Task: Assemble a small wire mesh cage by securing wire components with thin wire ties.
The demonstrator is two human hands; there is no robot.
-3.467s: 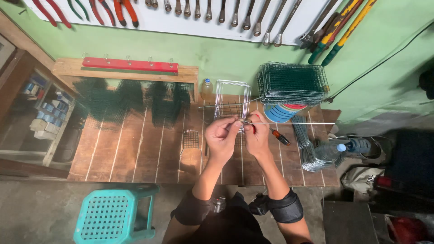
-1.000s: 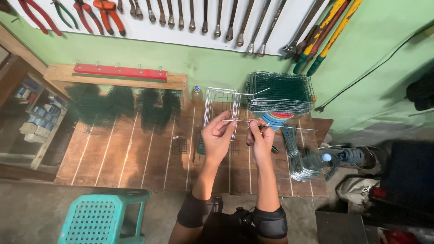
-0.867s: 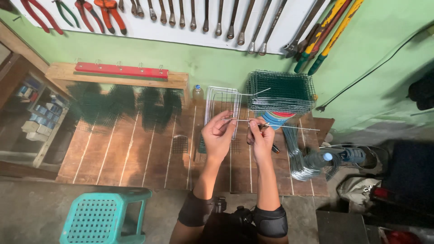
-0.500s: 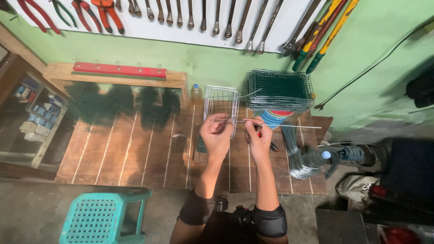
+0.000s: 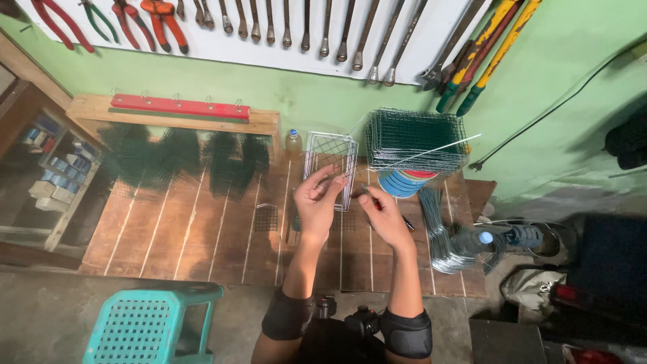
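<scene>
Wire (image 5: pixel 431 149), long and thin: ran up and to the right from my right hand (image 5: pixel 385 217), whose fingers pinched its near end. Silver mesh panel (image 5: pixel 329 168): stood upright on workbench (image 5: pixel 202 236), gripped by my left hand (image 5: pixel 317 202), the nearer hand.

My left hand (image 5: pixel 318 200) and right hand (image 5: pixel 385 217) are bare, with no gloves, rings or watch on them. My forearms are uncovered down to the elbows. There, each arm wears a snug black elbow sleeve (image 5: pixel 406 333), like a soft pad or rolled cuff. Below that I am in dark clothing.
</scene>
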